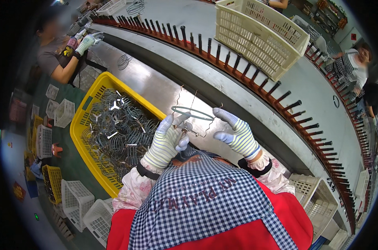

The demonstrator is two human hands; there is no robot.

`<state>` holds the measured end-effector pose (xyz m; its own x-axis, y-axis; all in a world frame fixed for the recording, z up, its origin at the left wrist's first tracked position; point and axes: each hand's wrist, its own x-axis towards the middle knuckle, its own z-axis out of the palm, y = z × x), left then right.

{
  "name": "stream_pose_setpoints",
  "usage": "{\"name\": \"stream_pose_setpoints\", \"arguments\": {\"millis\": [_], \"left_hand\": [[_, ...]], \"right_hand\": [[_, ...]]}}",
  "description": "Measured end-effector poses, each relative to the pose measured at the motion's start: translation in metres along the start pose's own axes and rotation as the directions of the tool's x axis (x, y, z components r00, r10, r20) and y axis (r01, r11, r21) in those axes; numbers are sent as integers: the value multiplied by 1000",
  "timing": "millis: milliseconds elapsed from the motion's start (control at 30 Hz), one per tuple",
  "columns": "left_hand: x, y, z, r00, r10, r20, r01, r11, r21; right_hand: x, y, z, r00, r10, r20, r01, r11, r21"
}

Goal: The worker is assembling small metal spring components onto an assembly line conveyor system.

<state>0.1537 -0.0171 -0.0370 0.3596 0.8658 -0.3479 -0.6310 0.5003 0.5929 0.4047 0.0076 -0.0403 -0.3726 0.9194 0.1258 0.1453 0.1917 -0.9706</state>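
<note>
Yellow crate [85,109] of wire frames [118,129]

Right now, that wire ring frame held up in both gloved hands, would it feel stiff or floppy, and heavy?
The wire ring frame is thin open wire, so probably light. It keeps its round shape between the left hand and right hand, so likely springy rather than floppy. Its zigzag legs could snag others in the yellow crate.

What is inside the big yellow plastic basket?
The yellow plastic basket holds a tangled heap of grey wire rings with metal brackets. The heap covers its bottom.
</note>
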Motion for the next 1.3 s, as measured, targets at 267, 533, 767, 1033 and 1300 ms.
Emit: {"name": "stream_pose_setpoints", "arguments": {"millis": [267, 533, 767, 1033, 1300], "left_hand": [[11, -14, -1, 996, -86, 19, 88, 985, -148], [12, -17, 1, 996, -86, -21, 82, 986, -148], [16, -29, -6, 993, -91, -71, 77, 980, -183], [21, -38, 1, 992, -110, -63, 96, 978, -186], [16, -32, -5, 989, -90, -115, 82, 994, -74]], "right_hand": [[-4, -13, 5, 976, -203, -74, 161, 912, -377], [-35, 87, -58, 882, 272, -386, -348, 927, -140], [-104, 237, -76, 848, 476, -232, -437, 383, -814], [-104, 249, -88, 887, 402, -226, -330, 212, -920], [-74, 198, -86, 845, 391, -365, -469, 870, -153]]}}
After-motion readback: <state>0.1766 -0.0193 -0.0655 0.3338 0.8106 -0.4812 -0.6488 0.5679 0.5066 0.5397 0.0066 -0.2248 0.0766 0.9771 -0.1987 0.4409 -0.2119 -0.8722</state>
